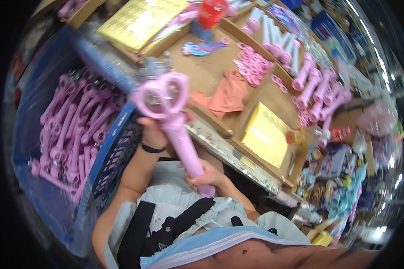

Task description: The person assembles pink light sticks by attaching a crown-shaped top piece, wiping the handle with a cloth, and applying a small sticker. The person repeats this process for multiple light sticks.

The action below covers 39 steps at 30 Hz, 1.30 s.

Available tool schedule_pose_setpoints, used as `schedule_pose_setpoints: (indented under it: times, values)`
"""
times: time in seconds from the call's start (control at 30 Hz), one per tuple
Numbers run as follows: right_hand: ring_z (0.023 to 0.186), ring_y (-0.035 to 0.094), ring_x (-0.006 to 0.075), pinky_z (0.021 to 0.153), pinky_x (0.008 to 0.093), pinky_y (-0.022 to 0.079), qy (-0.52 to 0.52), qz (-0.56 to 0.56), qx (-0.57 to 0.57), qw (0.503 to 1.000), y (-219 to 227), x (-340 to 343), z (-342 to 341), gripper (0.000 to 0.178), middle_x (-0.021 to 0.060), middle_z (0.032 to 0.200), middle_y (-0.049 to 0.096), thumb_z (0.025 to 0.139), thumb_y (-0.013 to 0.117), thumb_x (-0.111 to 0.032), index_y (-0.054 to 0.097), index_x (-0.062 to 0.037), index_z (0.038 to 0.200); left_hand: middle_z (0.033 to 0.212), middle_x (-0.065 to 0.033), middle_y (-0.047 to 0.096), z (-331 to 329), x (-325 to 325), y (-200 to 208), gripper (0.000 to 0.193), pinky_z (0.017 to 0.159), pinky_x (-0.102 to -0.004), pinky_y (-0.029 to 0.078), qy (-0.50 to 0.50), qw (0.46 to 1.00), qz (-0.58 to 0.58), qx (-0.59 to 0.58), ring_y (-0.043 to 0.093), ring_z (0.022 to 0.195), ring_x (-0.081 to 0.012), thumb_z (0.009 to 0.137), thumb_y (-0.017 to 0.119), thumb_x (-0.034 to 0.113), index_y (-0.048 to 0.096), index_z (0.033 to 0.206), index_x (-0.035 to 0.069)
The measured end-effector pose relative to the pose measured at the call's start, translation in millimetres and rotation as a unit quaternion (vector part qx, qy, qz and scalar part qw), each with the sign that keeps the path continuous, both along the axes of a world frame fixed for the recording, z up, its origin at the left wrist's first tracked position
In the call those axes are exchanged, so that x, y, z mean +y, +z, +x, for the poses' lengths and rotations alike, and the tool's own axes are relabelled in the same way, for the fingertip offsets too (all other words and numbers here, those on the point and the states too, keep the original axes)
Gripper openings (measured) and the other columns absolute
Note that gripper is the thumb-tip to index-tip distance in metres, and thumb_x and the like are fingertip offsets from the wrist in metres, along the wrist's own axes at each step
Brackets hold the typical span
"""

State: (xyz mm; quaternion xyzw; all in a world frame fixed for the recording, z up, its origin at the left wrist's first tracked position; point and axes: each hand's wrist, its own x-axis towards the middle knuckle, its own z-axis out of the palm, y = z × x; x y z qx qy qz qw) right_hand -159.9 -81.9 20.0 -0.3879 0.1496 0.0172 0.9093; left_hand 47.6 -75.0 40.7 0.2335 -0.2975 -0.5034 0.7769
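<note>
A pink plastic toy wand (182,136) with a head of two rounded rings is held slanting in front of my body. My left hand (153,133) is closed around it just below the ringed head, with some fingers hidden behind it. Lower down, my right hand (208,174) grips the handle near its bottom end. To the left stands a blue basket (121,127) lined with clear plastic, and similar pink wands (72,130) lie heaped inside it.
A wooden divided tray (197,67) covers the bench, with an orange cloth (226,94), small pink rings (251,65), yellow paper sheets (267,134) and a red-topped bottle (211,13). More pink handles (318,85) lie along its right side. Cluttered goods (341,179) stand at the right.
</note>
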Motion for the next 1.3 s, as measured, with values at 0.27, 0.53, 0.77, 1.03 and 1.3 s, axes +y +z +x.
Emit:
schedule_pose_setpoints:
  times: [0.27,0.53,0.77,1.03,1.3]
  values:
    - [0.098,0.056,0.0205,0.087,0.0308,0.045,-0.197,-0.499,0.007,0.844,18,0,10,0.041,0.0106,0.106,0.056,0.080,0.070,-0.018,0.054,-0.0026,0.114,0.133,-0.0208,0.044,60,9,-14,0.123,0.056,-0.0268,0.038,-0.077,0.983,-0.127,0.110,0.047,0.069,-0.0174,0.054,0.071,0.072,0.025,0.138,-0.006]
    - [0.067,0.058,0.0121,0.060,0.0263,0.047,-0.402,-0.637,0.247,0.610,57,-127,-99,0.020,0.0052,0.073,0.062,0.079,0.073,-0.018,0.060,-0.0021,0.077,0.107,-0.0242,0.050,69,38,-18,0.112,0.042,-0.0258,0.041,0.014,0.994,-0.091,0.062,0.054,0.056,-0.0220,0.059,0.062,0.077,0.032,0.122,-0.011]
    - [0.096,0.058,0.0295,0.086,0.0369,0.047,-0.167,-0.673,0.373,0.617,21,-229,-131,0.053,0.0177,0.106,0.060,0.068,0.077,-0.028,0.060,-0.0021,0.111,0.100,-0.0231,0.054,46,50,-17,0.109,0.039,-0.0284,0.045,0.021,0.999,-0.014,0.042,0.056,0.049,-0.0214,0.068,0.050,0.081,0.028,0.133,-0.003]
    - [0.104,0.053,0.0323,0.091,0.0406,0.042,-0.102,-0.700,0.421,0.568,19,-231,-127,0.054,0.0165,0.110,0.057,0.067,0.076,-0.032,0.062,-0.0049,0.112,0.095,-0.0212,0.056,43,54,-13,0.102,0.045,-0.0310,0.046,0.011,0.999,-0.013,0.036,0.057,0.054,-0.0229,0.076,0.049,0.074,0.026,0.140,-0.002]
    - [0.105,0.048,0.0337,0.094,0.0432,0.037,-0.229,-0.784,0.291,0.499,-9,-205,-133,0.046,0.0169,0.112,0.054,0.077,0.068,-0.025,0.057,-0.0056,0.118,0.094,-0.0185,0.055,34,46,-7,0.098,0.043,-0.0301,0.046,0.013,1.000,0.028,-0.005,0.054,0.051,-0.0208,0.078,0.045,0.076,0.030,0.136,-0.002]
